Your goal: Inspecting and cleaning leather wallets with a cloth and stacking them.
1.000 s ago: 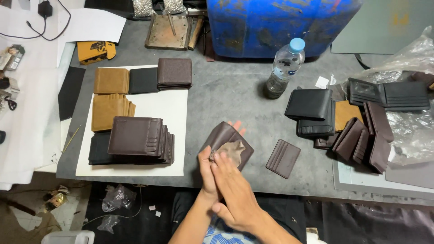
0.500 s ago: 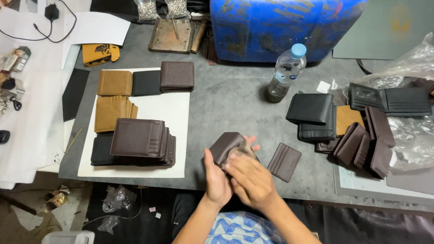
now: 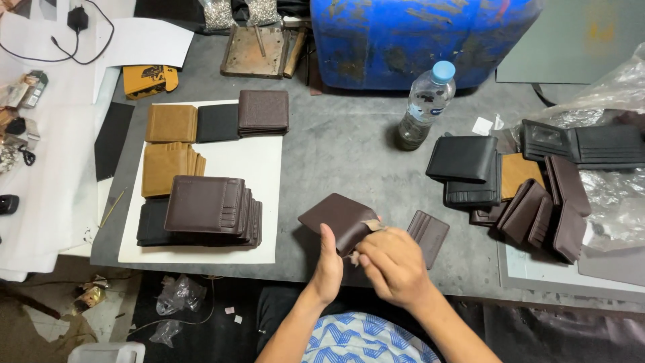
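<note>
Grey worktable (image 3: 349, 148), low centre of frame: the left hand (image 3: 329, 265) clamps a dark brown wallet (image 3: 336, 218), thumb on top, while the right hand (image 3: 393, 265) pinches its right edge, fingers closed together.

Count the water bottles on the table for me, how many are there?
1. The clear plastic bottle with a light blue cap stands upright on the grey table, in front of the blue drum. More could be hidden behind things.

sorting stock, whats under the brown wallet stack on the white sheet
Under the brown wallet stack lie black wallet pieces, their left edge sticking out, all resting on the white sheet. How many black pieces there are is hidden by the stack.
</note>
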